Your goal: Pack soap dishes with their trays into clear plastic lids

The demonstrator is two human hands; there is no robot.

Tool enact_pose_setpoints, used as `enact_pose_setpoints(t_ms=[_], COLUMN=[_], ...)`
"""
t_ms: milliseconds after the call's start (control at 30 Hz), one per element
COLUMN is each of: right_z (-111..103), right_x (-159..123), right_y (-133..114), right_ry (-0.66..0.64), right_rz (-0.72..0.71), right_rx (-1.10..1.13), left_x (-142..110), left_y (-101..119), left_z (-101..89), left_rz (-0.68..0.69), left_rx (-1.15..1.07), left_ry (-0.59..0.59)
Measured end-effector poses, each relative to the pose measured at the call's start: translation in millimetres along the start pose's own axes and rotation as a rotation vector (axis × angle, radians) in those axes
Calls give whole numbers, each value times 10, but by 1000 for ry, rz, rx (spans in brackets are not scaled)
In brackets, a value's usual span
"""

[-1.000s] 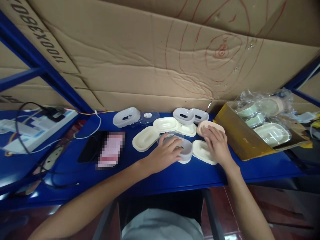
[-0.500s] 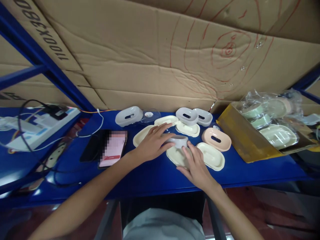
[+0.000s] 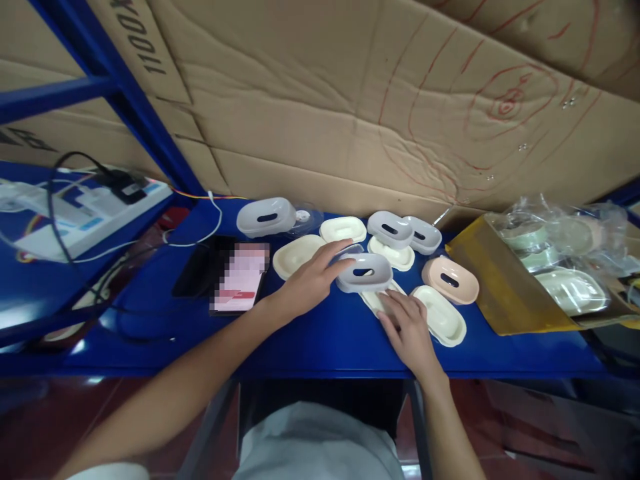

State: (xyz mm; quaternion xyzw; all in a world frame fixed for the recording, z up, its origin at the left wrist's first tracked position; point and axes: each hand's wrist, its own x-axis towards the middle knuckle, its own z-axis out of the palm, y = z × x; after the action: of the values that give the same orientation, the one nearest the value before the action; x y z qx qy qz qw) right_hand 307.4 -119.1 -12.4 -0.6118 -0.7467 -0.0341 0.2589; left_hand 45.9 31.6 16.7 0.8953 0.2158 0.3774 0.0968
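Note:
A grey oval soap dish (image 3: 373, 281) with a slot in its base is held at its left end by my left hand (image 3: 313, 283), thumb and fingers around the rim. Part of another grey piece (image 3: 351, 249) shows just behind it. Under the dish's near right side lies a cream oval tray (image 3: 373, 303). My right hand (image 3: 407, 327) rests over this tray's right part, fingers slightly bent and thumb apart, hiding some of it. Close to that hand are a second cream tray (image 3: 443, 319) and a peach soap dish (image 3: 453, 280).
Behind my hands stand grey soap dishes (image 3: 393, 229) and more cream trays (image 3: 297, 257). A phone (image 3: 243, 277) lies left, near a power strip (image 3: 95, 213) with cables. At right, an open carton (image 3: 505, 293) holds plastic-wrapped dishes. Cardboard (image 3: 300, 100) walls the back.
The grey soap dish has turned so its slotted inside faces me. My right hand has left its right end and come down over the cream tray. The view has shifted slightly.

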Motion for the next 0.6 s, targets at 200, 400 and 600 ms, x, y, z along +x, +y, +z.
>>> enact_pose_setpoints(t_ms=[200,400,600], right_z=[-43,-122,-190], right_x=[-36,-76,-166], right_y=[-49,-45,-4], right_ry=[4,88,259], right_rz=[-90,-116,-57], right_rx=[16,166,224], left_x=[16,75,122], left_y=[25,-148,-261], left_z=[7,34,130], left_rz=[38,-9,14], left_rx=[23,71,93], left_ry=[11,23,-35])
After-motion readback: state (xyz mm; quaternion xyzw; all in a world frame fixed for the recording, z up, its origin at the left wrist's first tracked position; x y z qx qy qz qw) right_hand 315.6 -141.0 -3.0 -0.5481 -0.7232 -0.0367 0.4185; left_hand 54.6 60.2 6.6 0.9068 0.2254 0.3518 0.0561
